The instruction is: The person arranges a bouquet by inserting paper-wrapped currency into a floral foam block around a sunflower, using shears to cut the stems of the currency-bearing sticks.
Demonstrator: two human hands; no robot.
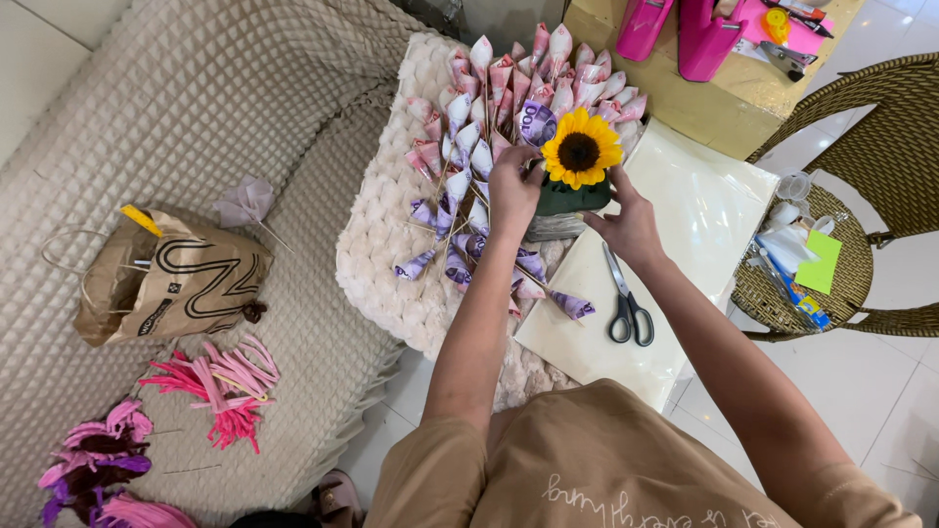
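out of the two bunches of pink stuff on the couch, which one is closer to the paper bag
The loose pink strips, lying just below the brown paper bag on the couch. The pink and purple flower pile sits farther off, at the lower left corner.

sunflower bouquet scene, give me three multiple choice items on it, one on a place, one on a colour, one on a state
1. Where do the scissors lie?
A. on the white sheet by the right hand
B. inside the brown paper bag
C. on the wicker chair

2. What colour are the sunflower's petals?
A. pink
B. yellow
C. white

3. How do the scissors' blades stand?
A. wide open
B. hidden from view
C. closed together

Answers:
1. A, the scissors rest on the white sheet just below the right hand.
2. B, yellow petals ring a dark centre, between the left hand and the right.
3. C, the two blades lie together as one narrow point, with the black handles toward the person.
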